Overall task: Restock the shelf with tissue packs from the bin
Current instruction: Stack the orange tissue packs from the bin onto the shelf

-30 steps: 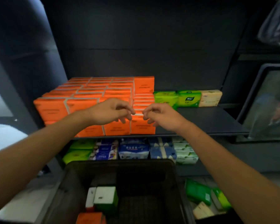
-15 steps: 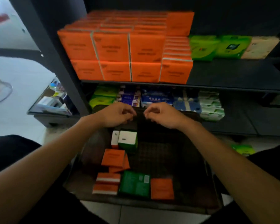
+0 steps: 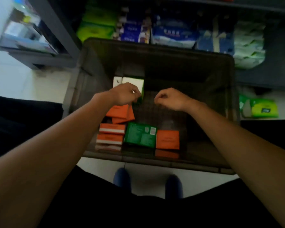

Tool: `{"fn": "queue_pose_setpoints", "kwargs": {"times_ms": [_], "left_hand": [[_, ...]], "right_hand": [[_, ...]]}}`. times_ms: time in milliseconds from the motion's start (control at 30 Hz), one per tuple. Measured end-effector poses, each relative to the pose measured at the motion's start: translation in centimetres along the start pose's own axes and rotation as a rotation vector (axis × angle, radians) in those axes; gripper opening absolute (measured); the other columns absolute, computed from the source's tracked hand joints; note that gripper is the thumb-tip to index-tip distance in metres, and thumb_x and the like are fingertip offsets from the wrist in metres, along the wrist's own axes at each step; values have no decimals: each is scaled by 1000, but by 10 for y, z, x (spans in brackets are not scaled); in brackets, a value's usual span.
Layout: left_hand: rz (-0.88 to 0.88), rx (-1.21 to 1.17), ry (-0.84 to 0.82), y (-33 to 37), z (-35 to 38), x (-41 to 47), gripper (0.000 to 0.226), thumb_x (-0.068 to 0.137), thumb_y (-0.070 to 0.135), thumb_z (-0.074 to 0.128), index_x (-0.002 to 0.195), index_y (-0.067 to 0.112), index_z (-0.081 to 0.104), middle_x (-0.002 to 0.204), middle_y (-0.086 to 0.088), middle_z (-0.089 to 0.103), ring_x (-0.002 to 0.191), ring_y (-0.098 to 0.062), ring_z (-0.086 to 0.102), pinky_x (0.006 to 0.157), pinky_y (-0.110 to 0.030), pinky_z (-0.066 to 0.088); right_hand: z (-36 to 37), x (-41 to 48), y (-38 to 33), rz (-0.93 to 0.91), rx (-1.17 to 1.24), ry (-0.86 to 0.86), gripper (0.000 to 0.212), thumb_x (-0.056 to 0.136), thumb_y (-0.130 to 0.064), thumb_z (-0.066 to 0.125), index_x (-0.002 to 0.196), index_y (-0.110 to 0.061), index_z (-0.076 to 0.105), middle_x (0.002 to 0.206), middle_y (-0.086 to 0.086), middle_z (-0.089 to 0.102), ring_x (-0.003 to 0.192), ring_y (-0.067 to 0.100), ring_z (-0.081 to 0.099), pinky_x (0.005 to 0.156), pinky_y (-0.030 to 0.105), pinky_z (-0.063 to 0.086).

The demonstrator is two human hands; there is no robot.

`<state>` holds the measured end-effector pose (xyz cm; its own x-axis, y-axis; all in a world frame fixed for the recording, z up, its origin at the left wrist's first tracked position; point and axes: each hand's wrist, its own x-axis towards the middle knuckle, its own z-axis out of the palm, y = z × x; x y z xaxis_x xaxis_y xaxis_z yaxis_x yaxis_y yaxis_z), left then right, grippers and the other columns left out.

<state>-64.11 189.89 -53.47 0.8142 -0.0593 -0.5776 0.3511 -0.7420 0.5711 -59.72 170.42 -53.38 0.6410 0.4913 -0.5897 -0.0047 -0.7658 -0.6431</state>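
A dark plastic bin (image 3: 155, 162) stands on the floor below me. Inside it lie several orange tissue packs (image 3: 167, 139), a flat green pack (image 3: 140, 134) and a white-and-green pack (image 3: 133, 82) near the far wall. My left hand (image 3: 125, 94) hovers over the bin's left half, its loosely curled fingers in front of the white-and-green pack's corner; I cannot tell if they touch. Over the bin's bare middle, my right hand (image 3: 169, 98) hangs loosely curled and holds nothing. The lower shelf (image 3: 262, 74) behind the bin carries green, blue and white packs.
The shelf's dark upright (image 3: 56, 25) rises at the left, with a low cart (image 3: 26, 37) beside it. A green pack (image 3: 262, 110) lies on the floor right of the bin. My shoes (image 3: 122, 178) stand just in front of the bin.
Both hands have come down from the orange stack on the upper shelf to inside the bin's opening. My view has tilted down, so the upper shelf is out of sight.
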Motion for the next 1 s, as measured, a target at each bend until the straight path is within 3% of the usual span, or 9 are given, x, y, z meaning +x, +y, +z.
{"fn": "queue_pose_setpoints", "kwargs": {"times_ms": [133, 267, 333, 400, 533, 600, 733, 867, 1000], "left_hand": [[-43, 24, -148, -15, 35, 21, 17, 96, 10, 46, 96, 12, 63, 82, -5, 61, 58, -8, 54, 49, -17, 40], [-63, -10, -221, -23, 70, 45, 17, 96, 14, 48, 96, 14, 65, 90, -7, 64, 67, -11, 59, 62, -21, 45], [-94, 38, -229, -25, 87, 57, 19, 97, 20, 49, 102, 18, 67, 96, -4, 64, 81, -15, 62, 84, -27, 47], [-89, 203, -203, -24, 102, 67, 24, 96, 24, 47, 108, 20, 67, 112, -3, 64, 113, -24, 57, 109, -39, 30], [-69, 156, -291, -15, 129, 92, 31, 92, 17, 50, 116, 6, 66, 124, -18, 61, 116, -33, 56, 99, -37, 43], [-70, 180, -386, -10, 143, 105, 41, 88, 29, 52, 120, 6, 64, 129, -18, 58, 118, -33, 55, 100, -40, 43], [-71, 304, -603, 1, 175, 116, 40, 95, 27, 50, 132, 10, 54, 134, -13, 52, 118, -29, 52, 98, -37, 45], [-36, 403, -552, -7, 191, 113, 41, 89, 25, 58, 128, 11, 56, 126, -14, 58, 110, -29, 57, 80, -30, 45], [-26, 421, -457, -16, 193, 104, 50, 83, 27, 64, 130, 16, 54, 129, -14, 57, 116, -31, 55, 89, -32, 45]], "right_hand": [[20, 5, 48, 258, 132, -39, 21, 97, -17, 52, 109, -5, 65, 90, 7, 62, 78, 21, 58, 59, 24, 44], [32, 11, 97, 441, 171, -87, 15, 97, -17, 52, 86, -11, 59, 77, 5, 57, 67, 17, 54, 59, 28, 44], [39, 13, 116, 483, 158, -81, 12, 96, -16, 53, 94, -6, 60, 81, 8, 57, 69, 17, 53, 58, 25, 43], [48, 20, 134, 481, 114, -61, 23, 94, -12, 54, 111, 1, 62, 99, 14, 60, 83, 23, 55, 63, 24, 43], [61, 33, 161, 566, 83, -119, 65, 84, -22, 65, 143, -10, 41, 142, 16, 45, 126, 31, 48, 103, 39, 44], [70, 39, 172, 610, 109, -166, 79, 81, -26, 69, 149, -14, 30, 147, 17, 38, 130, 33, 43, 107, 44, 42], [82, 42, 172, 633, 55, -237, 81, 87, -22, 66, 151, -10, 18, 149, 18, 33, 134, 34, 38, 108, 41, 38], [95, 42, 178, 634, 5, -246, 86, 87, -19, 68, 152, -10, 12, 152, 18, 27, 138, 32, 32, 111, 40, 34], [95, 41, 180, 632, -18, -258, 77, 86, -21, 70, 149, -10, 27, 148, 18, 36, 134, 31, 39, 110, 38, 37]]}}
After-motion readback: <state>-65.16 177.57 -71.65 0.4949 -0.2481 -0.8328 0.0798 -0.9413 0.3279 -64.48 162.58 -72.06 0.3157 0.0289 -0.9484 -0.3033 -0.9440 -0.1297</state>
